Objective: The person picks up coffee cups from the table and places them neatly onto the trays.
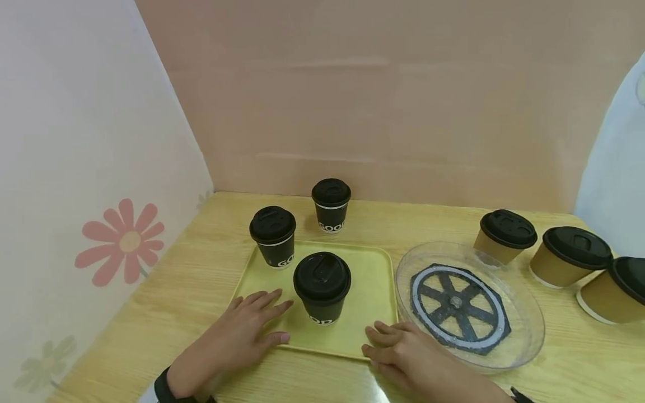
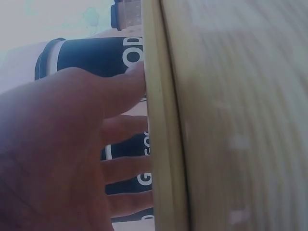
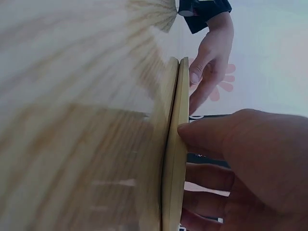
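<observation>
A yellow tray [image 1: 368,302] lies on the table with two lidded black paper cups on it. The larger black cup [image 1: 322,288] stands upright mid-tray, and the smaller black cup [image 1: 274,238] is at the back left corner. My left hand [image 1: 247,330] rests at the tray's front left with fingers spread, close to the larger cup but apart from it. At the front right corner, my right hand [image 1: 408,352] has relaxed fingers over the tray. Its thumb touches the tray's rim [image 3: 175,163] in the right wrist view. Neither hand grips anything.
Behind the tray stands another black cup [image 1: 331,207]. A round clear plastic dish [image 1: 529,336] with a dark wheel-like pattern sits right of the tray. Brown cups with black lids, [image 1: 496,246] [image 1: 559,266] [image 1: 610,296], line the right side. Walls rise behind and at left.
</observation>
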`<state>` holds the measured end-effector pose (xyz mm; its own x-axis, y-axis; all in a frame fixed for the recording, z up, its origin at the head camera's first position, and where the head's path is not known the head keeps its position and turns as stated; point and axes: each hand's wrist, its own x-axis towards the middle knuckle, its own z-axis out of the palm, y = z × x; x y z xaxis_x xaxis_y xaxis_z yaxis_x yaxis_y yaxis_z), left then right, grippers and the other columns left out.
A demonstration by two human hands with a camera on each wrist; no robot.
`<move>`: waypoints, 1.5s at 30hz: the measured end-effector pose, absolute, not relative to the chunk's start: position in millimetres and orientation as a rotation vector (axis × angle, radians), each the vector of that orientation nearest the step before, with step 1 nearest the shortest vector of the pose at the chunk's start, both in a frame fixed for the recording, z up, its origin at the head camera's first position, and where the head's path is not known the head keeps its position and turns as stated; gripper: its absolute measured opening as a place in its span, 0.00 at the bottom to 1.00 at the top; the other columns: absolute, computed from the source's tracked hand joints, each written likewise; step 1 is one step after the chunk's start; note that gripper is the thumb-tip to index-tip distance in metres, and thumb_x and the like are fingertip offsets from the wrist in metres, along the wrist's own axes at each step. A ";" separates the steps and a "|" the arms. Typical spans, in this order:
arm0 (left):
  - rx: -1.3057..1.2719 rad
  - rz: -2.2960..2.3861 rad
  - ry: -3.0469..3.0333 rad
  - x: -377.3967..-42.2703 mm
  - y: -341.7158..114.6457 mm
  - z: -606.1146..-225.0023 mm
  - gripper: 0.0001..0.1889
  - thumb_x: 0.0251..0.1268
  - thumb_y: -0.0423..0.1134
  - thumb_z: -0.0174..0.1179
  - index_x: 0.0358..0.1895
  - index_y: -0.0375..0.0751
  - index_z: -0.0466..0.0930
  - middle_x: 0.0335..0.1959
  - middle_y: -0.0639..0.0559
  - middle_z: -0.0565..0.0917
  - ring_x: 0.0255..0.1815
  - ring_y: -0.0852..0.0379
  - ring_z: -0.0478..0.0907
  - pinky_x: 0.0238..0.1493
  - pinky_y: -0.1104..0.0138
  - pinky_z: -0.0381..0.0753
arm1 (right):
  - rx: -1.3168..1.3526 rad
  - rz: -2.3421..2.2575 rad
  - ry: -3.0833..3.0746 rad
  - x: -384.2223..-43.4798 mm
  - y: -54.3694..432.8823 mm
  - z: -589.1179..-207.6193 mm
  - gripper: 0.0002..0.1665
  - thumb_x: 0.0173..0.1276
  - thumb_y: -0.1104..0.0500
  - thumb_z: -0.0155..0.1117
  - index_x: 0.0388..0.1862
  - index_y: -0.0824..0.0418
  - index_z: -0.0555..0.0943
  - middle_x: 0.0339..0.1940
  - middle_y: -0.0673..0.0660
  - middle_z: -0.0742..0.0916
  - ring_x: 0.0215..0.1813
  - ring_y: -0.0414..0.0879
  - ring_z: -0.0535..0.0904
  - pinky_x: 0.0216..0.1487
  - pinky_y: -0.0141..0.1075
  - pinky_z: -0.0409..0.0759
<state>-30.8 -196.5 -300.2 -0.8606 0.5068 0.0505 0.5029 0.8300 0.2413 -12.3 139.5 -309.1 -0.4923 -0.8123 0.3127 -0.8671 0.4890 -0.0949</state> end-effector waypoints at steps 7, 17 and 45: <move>0.805 0.450 2.905 -32.7 -169.6 -305.1 0.30 0.68 0.66 0.48 0.66 0.55 0.74 0.71 0.47 0.70 0.71 0.38 0.65 0.63 0.33 0.65 | 1.178 0.557 -2.548 -17.2 174.9 -277.0 0.11 0.64 0.57 0.68 0.46 0.48 0.87 0.44 0.48 0.90 0.43 0.39 0.87 0.37 0.26 0.84; 0.821 0.449 2.901 -45.6 -137.1 -304.2 0.30 0.66 0.64 0.52 0.66 0.54 0.73 0.72 0.47 0.69 0.73 0.40 0.63 0.65 0.33 0.63 | 0.918 0.610 -2.580 -125.7 207.4 -216.0 0.14 0.71 0.58 0.62 0.53 0.57 0.83 0.51 0.57 0.87 0.41 0.48 0.85 0.33 0.35 0.82; 0.883 0.446 2.846 -55.4 -102.0 -306.7 0.37 0.59 0.70 0.54 0.68 0.56 0.71 0.74 0.48 0.66 0.74 0.42 0.61 0.66 0.33 0.61 | 0.885 0.742 -2.932 -265.6 178.1 -226.0 0.44 0.68 0.47 0.64 0.76 0.60 0.57 0.74 0.66 0.62 0.70 0.65 0.65 0.65 0.59 0.72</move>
<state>-55.4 -102.0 -306.7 -0.8207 0.5703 -0.0347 0.5323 0.7853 0.3163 -265.6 178.1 -226.0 -0.8424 -0.5246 0.1234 -0.5202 0.7316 -0.4407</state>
